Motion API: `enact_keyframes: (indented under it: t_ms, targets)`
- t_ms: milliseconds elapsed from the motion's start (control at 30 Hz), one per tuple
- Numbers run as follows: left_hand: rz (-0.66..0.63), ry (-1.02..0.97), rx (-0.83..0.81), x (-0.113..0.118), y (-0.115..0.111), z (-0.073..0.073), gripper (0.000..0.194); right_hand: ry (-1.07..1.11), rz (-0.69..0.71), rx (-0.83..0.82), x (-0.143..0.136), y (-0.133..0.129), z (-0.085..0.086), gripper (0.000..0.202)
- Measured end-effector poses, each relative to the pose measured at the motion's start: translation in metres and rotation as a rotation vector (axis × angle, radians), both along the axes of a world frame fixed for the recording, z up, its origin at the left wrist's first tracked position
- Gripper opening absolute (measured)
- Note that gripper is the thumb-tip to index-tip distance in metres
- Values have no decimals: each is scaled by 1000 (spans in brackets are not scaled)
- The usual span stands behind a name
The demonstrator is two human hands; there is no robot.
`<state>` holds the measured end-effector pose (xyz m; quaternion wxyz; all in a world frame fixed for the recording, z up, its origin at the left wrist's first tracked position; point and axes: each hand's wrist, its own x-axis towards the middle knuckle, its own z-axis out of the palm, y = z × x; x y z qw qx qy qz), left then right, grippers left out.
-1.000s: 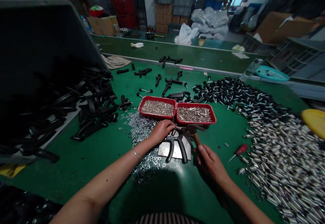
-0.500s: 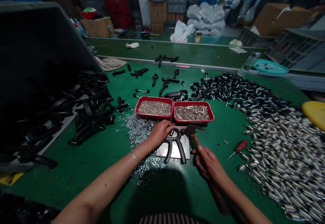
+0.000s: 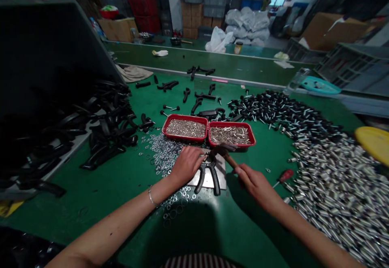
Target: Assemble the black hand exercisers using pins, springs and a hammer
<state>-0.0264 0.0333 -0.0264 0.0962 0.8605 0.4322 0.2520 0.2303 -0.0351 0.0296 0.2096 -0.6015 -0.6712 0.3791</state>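
A black two-handled hand grip [image 3: 215, 175] lies on a flat metal plate [image 3: 223, 181], its legs pointing towards me. My left hand [image 3: 187, 164] is closed at its upper left side, fingertips pressed to the top. A small shiny metal part shows by those fingertips; its exact shape is unclear. In my right hand [image 3: 253, 183] is the wooden handle of a claw hammer [image 3: 223, 150]. The dark hammer head is over the top of the hand grip, close to my left fingertips; whether it touches cannot be made out.
Two red trays [image 3: 186, 139] of small metal pins stand behind the plate. Loose washers [image 3: 164, 154] lie left, black handles [image 3: 106, 134] farther left. To the right are black-headed bolts [image 3: 282, 108], metal springs [image 3: 340, 183] and a red screwdriver [image 3: 285, 175].
The hammer head has shifted left, over the top of the hand grip, and my right hand has risen with it. My left hand has turned flatter beside the grip.
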Motion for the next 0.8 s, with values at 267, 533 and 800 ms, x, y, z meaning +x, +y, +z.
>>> enact_keyframes:
  t_ms: [267, 533, 800]
  targets:
    - [-202, 79, 58, -4, -25, -8, 28, -222, 120, 18, -19, 42, 4, 39]
    - [-122, 27, -14, -5, -27, 4, 25, -321, 173, 44, -18, 38, 8, 37]
    - [265, 191, -141, 13, -61, 2, 37, -226, 140, -65, -14, -4, -5, 37]
